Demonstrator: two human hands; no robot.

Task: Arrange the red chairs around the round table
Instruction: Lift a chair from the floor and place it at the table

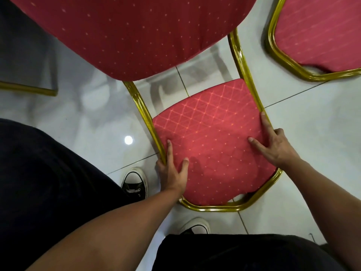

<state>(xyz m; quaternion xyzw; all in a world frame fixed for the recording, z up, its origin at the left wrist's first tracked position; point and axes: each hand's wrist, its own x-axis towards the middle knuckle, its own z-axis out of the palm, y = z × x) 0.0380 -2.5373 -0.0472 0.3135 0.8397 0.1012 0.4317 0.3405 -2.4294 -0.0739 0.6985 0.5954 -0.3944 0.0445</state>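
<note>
A red chair with a gold metal frame stands right below me; I look down on its padded backrest [211, 137] and, beyond it, its dotted red seat [127, 32]. My left hand [172, 171] grips the backrest's left edge, fingers wrapped around the gold tube. My right hand [273, 143] holds the right edge, thumb and forefinger spread on the fabric, other fingers behind the frame. A second red chair's backrest [320, 34] shows at the top right. The round table is out of sight.
The floor is glossy white tile [304, 133]. A gold chair leg bar [29, 89] lies at the left edge. My feet in black-and-white sneakers [134, 182] stand just behind the chair, close to its frame.
</note>
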